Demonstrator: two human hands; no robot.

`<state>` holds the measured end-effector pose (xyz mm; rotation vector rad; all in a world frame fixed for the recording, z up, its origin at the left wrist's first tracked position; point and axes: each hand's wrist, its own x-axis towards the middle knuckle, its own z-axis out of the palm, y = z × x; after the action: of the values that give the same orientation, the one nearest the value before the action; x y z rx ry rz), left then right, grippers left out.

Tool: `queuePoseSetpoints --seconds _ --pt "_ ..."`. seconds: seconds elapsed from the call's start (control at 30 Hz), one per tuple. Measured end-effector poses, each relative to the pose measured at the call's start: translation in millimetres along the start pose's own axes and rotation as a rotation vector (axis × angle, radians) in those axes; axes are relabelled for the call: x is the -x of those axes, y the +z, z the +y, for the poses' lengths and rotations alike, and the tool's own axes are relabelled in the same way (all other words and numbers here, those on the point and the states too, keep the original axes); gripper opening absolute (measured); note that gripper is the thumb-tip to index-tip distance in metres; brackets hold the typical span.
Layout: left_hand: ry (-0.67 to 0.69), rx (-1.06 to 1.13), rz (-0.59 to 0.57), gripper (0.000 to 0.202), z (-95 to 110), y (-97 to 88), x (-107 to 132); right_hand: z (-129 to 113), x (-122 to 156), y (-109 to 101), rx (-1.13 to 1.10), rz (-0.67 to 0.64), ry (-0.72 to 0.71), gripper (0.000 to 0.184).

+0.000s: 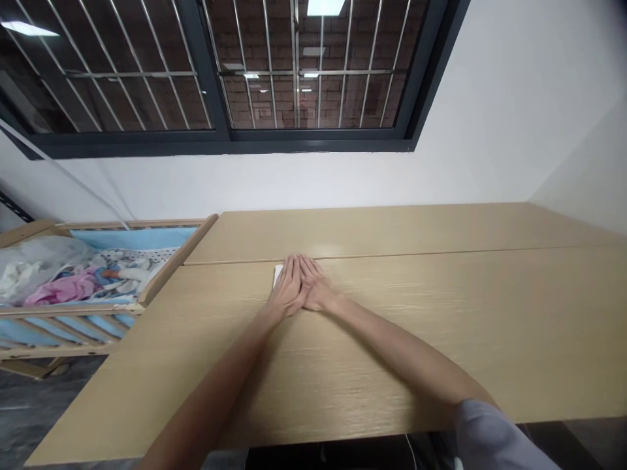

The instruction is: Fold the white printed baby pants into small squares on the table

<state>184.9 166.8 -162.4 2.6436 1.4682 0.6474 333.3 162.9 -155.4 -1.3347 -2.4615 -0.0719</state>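
Table [455,313] before you.
Your left hand [289,287] lies flat over something white [277,271]; right hand [316,288], also flat, touches it.

Tabletop [465,313] gives room rightward; crib rail [179,259] perhaps obstructs far left.

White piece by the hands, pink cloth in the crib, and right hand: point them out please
White piece [277,272]: head view, its visible strip.
Pink cloth [68,289]: head view, its middle.
Right hand [315,287]: head view, its back.
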Motion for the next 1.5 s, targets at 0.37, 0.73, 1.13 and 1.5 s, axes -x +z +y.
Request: queuePoseSetpoints --seconds 0.37,0.73,1.13,1.5 --pt "-0.120 -0.114 -0.122 0.080 -34 -2.5 19 22 17 1 -0.109 -0.113 0.140 0.088" --pt "0.171 -0.146 0.072 0.065 -41 -33.0 31 38 33 -22 -0.233 0.131 -0.023 0.074" --pt "0.118 -0.060 0.030 0.032 -41 -19.7 21 32 32 1 -0.187 0.109 0.032 0.055" --pt "-0.249 0.189 -0.033 0.040 1 -78.1 36 48 -35 -81 -0.885 -0.107 0.167 0.044"
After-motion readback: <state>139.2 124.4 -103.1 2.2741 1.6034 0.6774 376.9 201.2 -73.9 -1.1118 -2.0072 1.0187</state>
